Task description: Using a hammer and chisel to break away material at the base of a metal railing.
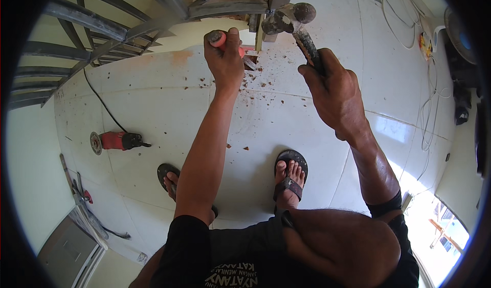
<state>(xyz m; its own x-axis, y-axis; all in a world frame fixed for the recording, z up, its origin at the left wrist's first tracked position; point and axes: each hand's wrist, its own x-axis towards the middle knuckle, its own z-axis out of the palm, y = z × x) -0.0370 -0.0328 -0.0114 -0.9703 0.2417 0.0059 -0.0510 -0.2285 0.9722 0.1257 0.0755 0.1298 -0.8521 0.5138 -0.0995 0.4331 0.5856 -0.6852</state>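
Observation:
My left hand (pixel 224 59) is closed around the red grip of a chisel (pixel 218 39), its metal striking end up. The chisel's blade slants down into a small broken-out hole (pixel 251 66) in the white tiled floor, beside a metal post. In my right hand (pixel 337 92) is the dark handle of a worn hammer (pixel 288 19), which looks like a ball-peen one. Its head is raised to the right of the chisel, apart from it and close to the steel frame. Reddish-brown chips (pixel 263 84) and dust lie scattered around the hole.
A welded steel framework (pixel 157 27) of bars spans the upper left. On the floor (pixel 245 180) at left lies a red angle grinder (pixel 115 141) with its cord. Loose cables (pixel 429 104) and a fan (pixel 460 34) are at right. Several tools (pixel 82 194) rest by the left wall.

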